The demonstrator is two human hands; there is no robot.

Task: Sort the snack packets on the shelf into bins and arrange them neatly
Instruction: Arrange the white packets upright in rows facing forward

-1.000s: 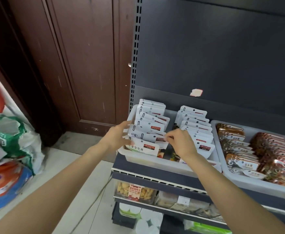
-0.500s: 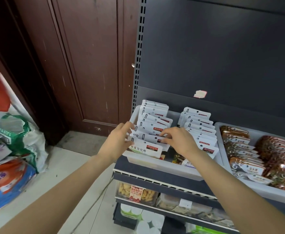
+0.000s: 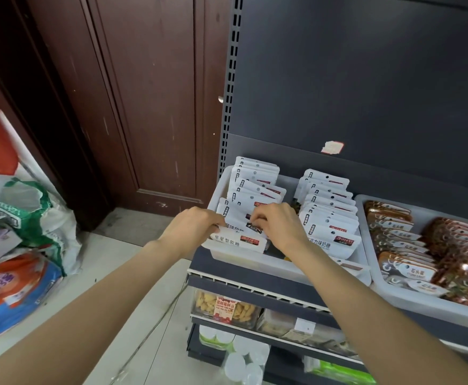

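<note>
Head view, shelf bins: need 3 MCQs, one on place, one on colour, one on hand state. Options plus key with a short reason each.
1. Where do both hands work?
A. the left row of white packets
B. the right bin
C. the lower shelf

2. What colour are most packets in the right bin?
A. white
B. green
C. copper-brown

3. What is the right hand doing?
A. hanging idle
B. pinching a white packet near the row's front
C. pressing flat on the door

Key:
1 A, the left hand and the right hand meet at that row in the left bin.
2 C, shiny copper-brown packets fill it.
3 B, its fingertips curl onto the packet's dark corner.
</note>
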